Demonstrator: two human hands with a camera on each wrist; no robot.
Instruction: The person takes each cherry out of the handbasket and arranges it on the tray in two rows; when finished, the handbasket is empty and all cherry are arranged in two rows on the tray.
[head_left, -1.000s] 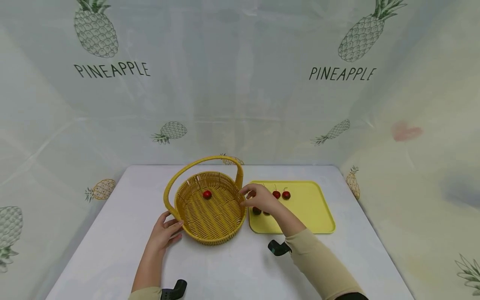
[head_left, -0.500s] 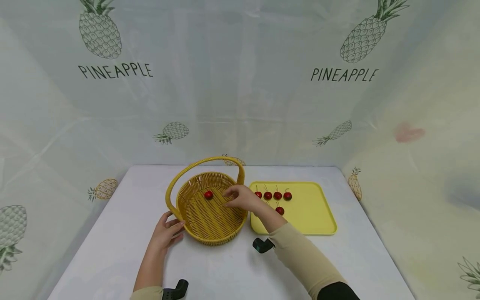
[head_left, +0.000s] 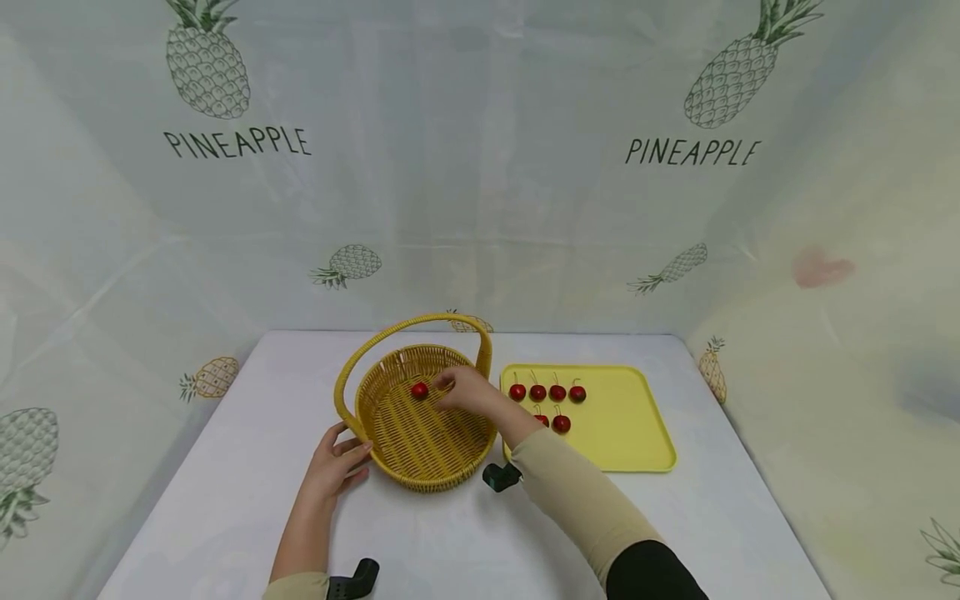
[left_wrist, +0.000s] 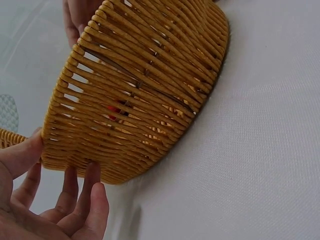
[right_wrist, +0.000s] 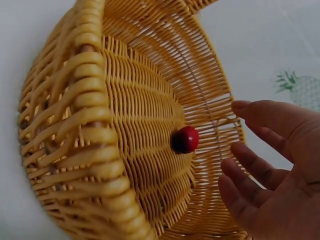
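Observation:
A round yellow wicker basket (head_left: 431, 446) with a tall handle stands on the table, a single red cherry (right_wrist: 188, 139) lying on its woven floor. At its left side my left hand (head_left: 334, 467) holds the rim near the foot of the handle. In the left wrist view the thumb lies at the rim and the fingertips (left_wrist: 93, 172) touch the outer wall. My right hand (head_left: 471, 392) hovers over the basket, just right of the cherry and apart from it. The right wrist view shows its fingers (right_wrist: 250, 175) spread and loosely bent, holding nothing.
Right of the basket lies a yellow tray (head_left: 622, 425) with several stemmed cherries (head_left: 557, 392) in two rows on its left part. A white cloth covers the table (head_left: 420, 550). Behind it hangs a pineapple-print curtain (head_left: 480, 208).
My right hand has moved left, from the basket's right rim to above its inside near the cherry, uncovering the cherries on the tray. The left hand stays on the rim.

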